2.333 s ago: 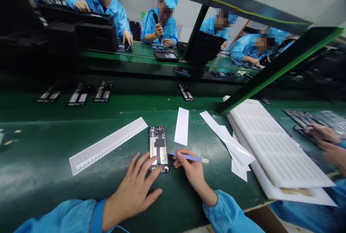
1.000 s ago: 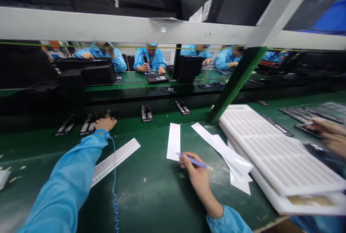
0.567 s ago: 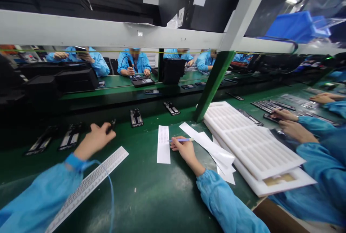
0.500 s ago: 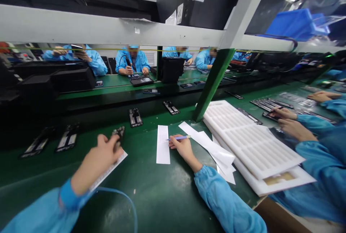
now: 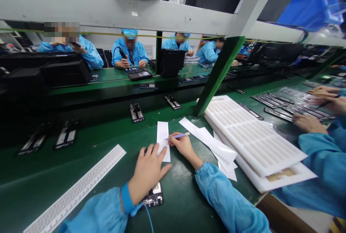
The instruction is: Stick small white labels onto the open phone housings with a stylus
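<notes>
My left hand (image 5: 149, 168) lies flat with fingers spread on an opened phone body (image 5: 154, 196), which rests on the green table (image 5: 89, 153) near the front edge; only the phone's near end shows below the wrist. My right hand (image 5: 183, 145) is closed on a thin purple-handled tool (image 5: 178, 136), its tip over a small white sticker strip (image 5: 163, 140). The left fingertips touch that strip's near end.
A long white patterned strip (image 5: 78, 188) lies at the left. White backing papers (image 5: 213, 146) and stacked white trays (image 5: 251, 143) lie to the right. More phone bodies (image 5: 136, 112) sit on the belt behind. A co-worker's hands (image 5: 308, 123) work at the right; others sit across.
My left hand took a phone body from the belt at the left and brought it down in front of me, now pressing it flat. My right hand stayed by the strip with the tool.
</notes>
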The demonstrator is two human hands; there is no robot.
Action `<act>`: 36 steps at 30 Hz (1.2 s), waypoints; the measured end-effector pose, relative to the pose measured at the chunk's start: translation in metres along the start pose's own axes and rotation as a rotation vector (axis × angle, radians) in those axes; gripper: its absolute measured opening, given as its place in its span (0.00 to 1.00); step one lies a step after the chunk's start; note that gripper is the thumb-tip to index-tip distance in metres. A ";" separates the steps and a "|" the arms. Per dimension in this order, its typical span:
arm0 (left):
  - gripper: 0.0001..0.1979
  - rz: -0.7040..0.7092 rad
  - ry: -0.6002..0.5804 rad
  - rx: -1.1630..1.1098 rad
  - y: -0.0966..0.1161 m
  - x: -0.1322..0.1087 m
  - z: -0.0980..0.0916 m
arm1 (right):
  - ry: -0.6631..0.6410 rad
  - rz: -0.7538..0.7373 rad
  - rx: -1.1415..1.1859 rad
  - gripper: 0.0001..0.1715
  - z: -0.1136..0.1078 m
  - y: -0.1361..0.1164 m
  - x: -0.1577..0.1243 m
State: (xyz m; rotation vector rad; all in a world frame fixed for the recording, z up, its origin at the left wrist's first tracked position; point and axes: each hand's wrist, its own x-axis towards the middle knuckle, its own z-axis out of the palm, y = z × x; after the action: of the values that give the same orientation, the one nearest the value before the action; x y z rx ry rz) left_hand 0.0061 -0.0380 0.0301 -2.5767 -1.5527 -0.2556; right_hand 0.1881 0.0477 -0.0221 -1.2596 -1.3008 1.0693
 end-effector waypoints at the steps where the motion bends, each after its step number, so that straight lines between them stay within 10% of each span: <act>1: 0.26 0.047 0.023 -0.060 -0.003 0.009 0.005 | -0.002 -0.004 -0.009 0.17 0.000 0.000 0.000; 8: 0.25 0.053 0.007 -0.262 -0.018 0.022 0.039 | -0.022 -0.006 -0.031 0.14 -0.002 -0.002 0.000; 36: 0.25 0.045 0.052 -0.310 -0.017 0.016 0.039 | -0.043 0.068 0.090 0.23 -0.002 -0.006 -0.001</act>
State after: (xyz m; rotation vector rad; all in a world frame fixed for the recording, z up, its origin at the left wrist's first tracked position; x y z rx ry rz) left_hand 0.0018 -0.0089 -0.0043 -2.8021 -1.5417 -0.5973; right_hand 0.1895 0.0458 -0.0163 -1.2267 -1.2351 1.1961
